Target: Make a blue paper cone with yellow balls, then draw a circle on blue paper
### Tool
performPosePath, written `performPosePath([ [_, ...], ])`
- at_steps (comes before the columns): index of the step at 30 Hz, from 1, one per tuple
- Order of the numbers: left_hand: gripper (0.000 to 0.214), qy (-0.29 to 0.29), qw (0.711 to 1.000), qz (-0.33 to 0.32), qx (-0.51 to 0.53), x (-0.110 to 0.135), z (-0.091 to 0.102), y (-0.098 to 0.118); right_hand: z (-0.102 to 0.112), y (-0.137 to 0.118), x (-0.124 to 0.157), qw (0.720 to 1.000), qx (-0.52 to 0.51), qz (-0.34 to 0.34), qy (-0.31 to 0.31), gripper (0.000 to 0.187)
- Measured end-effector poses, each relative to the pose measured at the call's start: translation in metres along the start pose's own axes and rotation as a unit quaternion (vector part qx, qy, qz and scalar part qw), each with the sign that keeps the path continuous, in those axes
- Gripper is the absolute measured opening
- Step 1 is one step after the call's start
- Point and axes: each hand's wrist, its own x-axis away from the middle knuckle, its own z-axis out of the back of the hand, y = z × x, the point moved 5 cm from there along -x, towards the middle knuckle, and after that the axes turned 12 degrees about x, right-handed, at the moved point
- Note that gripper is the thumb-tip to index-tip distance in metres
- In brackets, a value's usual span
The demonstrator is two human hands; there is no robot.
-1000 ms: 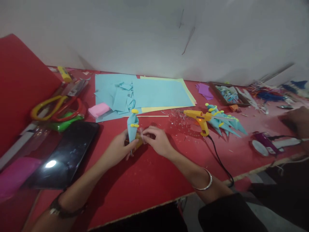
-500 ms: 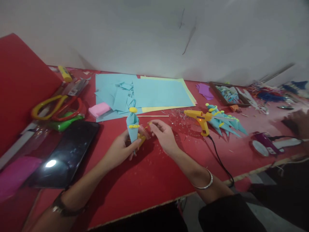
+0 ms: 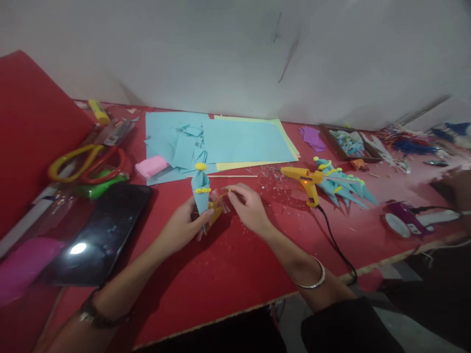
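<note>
While the left hand (image 3: 183, 227) has its fingers clamped on the upright light blue paper cone (image 3: 201, 190) at the middle of the red table (image 3: 228, 279), the right hand (image 3: 250, 208) pinches a thin yellow strand (image 3: 222, 196) just right of it.

I can read no writing anywhere: the packet (image 3: 117, 131) beside the scissors (image 3: 79, 164) is too blurred, and the blue cone (image 3: 201, 192) in my left hand (image 3: 182, 228) shows no lettering

Glue gun (image 3: 305, 179), scissors (image 3: 84, 164), poss. phone (image 3: 103, 230).
</note>
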Motion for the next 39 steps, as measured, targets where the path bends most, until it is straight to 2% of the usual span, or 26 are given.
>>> performPosePath([
  [5,0.021,-0.005,1.000,-0.004,0.002,0.000,0.000,0.000,-0.006,-0.002,0.001,0.996,0.068,0.017,-0.058,0.023],
  [9,0.021,-0.001,1.000,-0.002,0.000,0.000,0.000,0.000,-0.005,-0.003,0.000,0.995,0.061,0.014,-0.074,0.019],
  [12,0.021,-0.002,1.000,0.000,0.001,0.000,0.000,0.000,-0.005,-0.004,0.000,0.995,0.046,0.034,-0.087,0.029],
  [19,0.021,-0.003,1.000,-0.001,-0.009,0.001,-0.001,0.003,-0.008,0.006,0.000,0.995,0.014,0.000,-0.094,0.010],
  [28,0.029,-0.001,1.000,0.014,-0.015,0.000,-0.001,0.002,-0.004,0.003,0.001,0.995,0.070,-0.022,-0.073,0.008],
  [35,0.027,-0.006,1.000,-0.001,-0.024,-0.001,0.000,0.000,0.005,0.014,-0.003,0.996,-0.071,-0.060,-0.005,0.014],
  [39,0.028,-0.008,0.999,-0.003,-0.037,-0.001,0.000,-0.002,0.004,0.012,-0.004,0.986,-0.151,-0.077,0.000,0.011],
])
